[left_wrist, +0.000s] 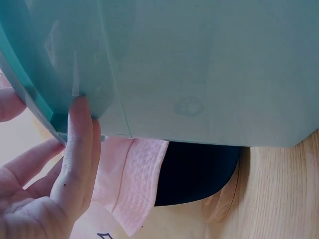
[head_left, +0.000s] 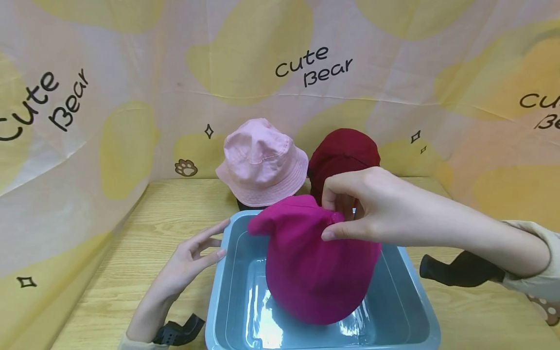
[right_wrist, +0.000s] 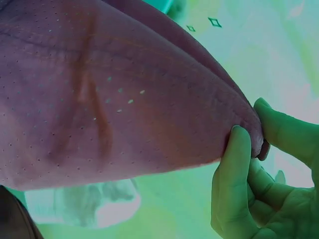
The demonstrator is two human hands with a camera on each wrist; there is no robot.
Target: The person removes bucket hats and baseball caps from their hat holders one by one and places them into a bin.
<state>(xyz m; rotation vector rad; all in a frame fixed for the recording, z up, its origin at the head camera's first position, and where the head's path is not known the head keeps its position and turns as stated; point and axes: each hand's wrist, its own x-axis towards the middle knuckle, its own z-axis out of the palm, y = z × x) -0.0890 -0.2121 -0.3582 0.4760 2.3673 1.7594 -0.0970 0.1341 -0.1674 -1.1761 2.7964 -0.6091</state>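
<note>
Over the light blue plastic basin point(head_left: 417, 296), my right hand point(head_left: 376, 209) holds up a magenta cap point(head_left: 315, 277). Its thumb and fingertips pinch the cloth beside the small button at the crown. In the right wrist view the cap point(right_wrist: 124, 99) slants across the picture, dotted with small holes, its tip between thumb and fingers point(right_wrist: 234, 164). My left hand point(head_left: 188, 257) touches the basin's left rim with extended fingers and thumb. Seen from the left wrist, its fingers point(left_wrist: 77, 154) lie against the basin's outer wall point(left_wrist: 209, 64).
Behind the basin stand a pink bucket hat point(head_left: 262, 165) and a dark red cap point(head_left: 345, 150), the latter partly hidden by my right hand. A black rounded shape point(left_wrist: 199, 172) shows under the pink hat. A printed cloth point(head_left: 245, 58) hangs behind the wooden table point(head_left: 175, 209).
</note>
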